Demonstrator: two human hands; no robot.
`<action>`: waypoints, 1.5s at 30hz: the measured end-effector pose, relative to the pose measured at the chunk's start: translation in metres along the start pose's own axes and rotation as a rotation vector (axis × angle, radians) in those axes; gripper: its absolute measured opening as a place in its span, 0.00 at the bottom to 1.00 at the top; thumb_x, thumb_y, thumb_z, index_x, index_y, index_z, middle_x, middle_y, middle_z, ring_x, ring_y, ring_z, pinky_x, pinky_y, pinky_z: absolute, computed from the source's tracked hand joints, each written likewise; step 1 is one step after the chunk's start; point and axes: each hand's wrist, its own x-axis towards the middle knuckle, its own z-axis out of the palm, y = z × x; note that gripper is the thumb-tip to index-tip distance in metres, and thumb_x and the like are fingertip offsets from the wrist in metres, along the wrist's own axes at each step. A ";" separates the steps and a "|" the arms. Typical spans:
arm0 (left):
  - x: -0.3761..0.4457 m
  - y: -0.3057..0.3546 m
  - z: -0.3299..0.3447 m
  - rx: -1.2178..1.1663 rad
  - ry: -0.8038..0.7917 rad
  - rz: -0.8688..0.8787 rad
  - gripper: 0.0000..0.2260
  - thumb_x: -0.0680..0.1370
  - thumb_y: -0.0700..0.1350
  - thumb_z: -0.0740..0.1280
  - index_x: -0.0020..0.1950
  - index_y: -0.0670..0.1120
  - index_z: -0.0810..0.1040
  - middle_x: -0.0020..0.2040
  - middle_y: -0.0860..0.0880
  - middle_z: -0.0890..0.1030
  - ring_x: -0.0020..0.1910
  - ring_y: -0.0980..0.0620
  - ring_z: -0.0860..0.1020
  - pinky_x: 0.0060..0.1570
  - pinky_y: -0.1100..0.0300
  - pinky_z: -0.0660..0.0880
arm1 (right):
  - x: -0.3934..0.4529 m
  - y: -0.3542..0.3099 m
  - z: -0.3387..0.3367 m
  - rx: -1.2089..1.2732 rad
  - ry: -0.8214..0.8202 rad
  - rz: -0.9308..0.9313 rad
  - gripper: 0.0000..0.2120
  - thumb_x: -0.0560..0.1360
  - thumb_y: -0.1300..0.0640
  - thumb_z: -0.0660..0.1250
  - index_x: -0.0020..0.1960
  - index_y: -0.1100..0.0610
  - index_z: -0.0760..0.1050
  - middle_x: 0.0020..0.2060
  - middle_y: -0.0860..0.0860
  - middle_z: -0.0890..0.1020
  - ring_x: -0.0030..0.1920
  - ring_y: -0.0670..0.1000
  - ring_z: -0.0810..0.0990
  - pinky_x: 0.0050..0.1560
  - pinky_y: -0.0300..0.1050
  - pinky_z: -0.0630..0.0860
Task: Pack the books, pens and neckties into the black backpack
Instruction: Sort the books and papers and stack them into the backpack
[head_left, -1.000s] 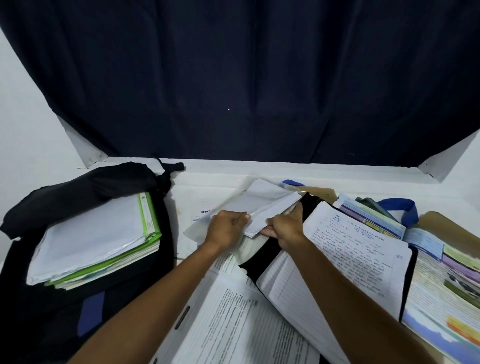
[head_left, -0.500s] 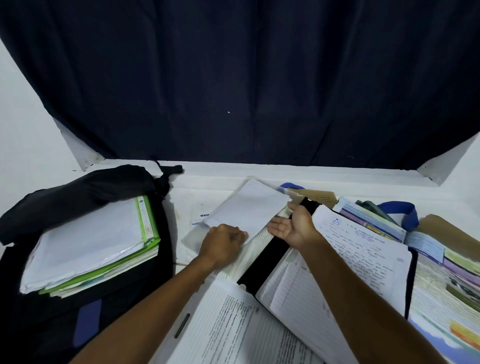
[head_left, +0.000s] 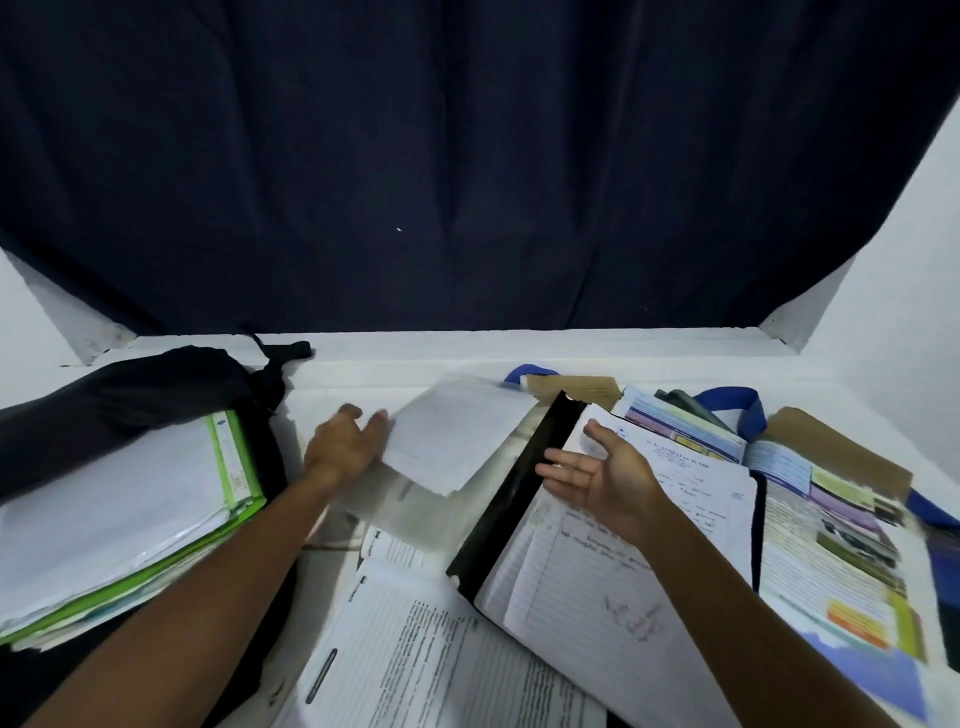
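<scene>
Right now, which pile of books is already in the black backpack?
The stack with the green-edged folder, on the left, lies inside the open black backpack. The handwritten notebook and colourful book lie outside it.

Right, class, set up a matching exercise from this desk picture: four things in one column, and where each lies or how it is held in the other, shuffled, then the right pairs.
Things
1. green folder
2. folded white paper
3. black backpack
4. right hand

Places or states
A. palm up, fingers spread, above a handwritten notebook
B. far left, open, with a stack of papers in it
C. on the stack in the backpack, along its right edge
D. middle of the desk, left hand at its left edge

Pairs: 1-C, 2-D, 3-B, 4-A
</scene>
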 end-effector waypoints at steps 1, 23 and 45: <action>-0.001 0.009 -0.009 -0.064 0.015 0.006 0.25 0.80 0.60 0.61 0.68 0.43 0.72 0.65 0.39 0.76 0.64 0.38 0.74 0.62 0.51 0.69 | -0.004 -0.002 -0.003 0.004 -0.011 -0.020 0.30 0.80 0.50 0.60 0.77 0.56 0.51 0.58 0.67 0.78 0.54 0.66 0.81 0.58 0.61 0.76; -0.166 0.148 0.047 -0.592 -0.990 0.164 0.21 0.80 0.65 0.50 0.67 0.56 0.68 0.53 0.39 0.84 0.49 0.39 0.82 0.43 0.54 0.79 | -0.099 -0.032 -0.083 0.129 0.041 -0.183 0.33 0.72 0.33 0.61 0.68 0.55 0.73 0.58 0.58 0.82 0.58 0.60 0.81 0.62 0.57 0.73; -0.118 0.121 0.103 -0.240 -0.766 0.374 0.41 0.68 0.41 0.79 0.75 0.59 0.65 0.69 0.56 0.71 0.66 0.57 0.71 0.65 0.62 0.69 | -0.089 0.017 -0.135 -0.947 0.502 -0.478 0.46 0.72 0.66 0.68 0.78 0.47 0.43 0.71 0.56 0.67 0.68 0.60 0.65 0.69 0.55 0.61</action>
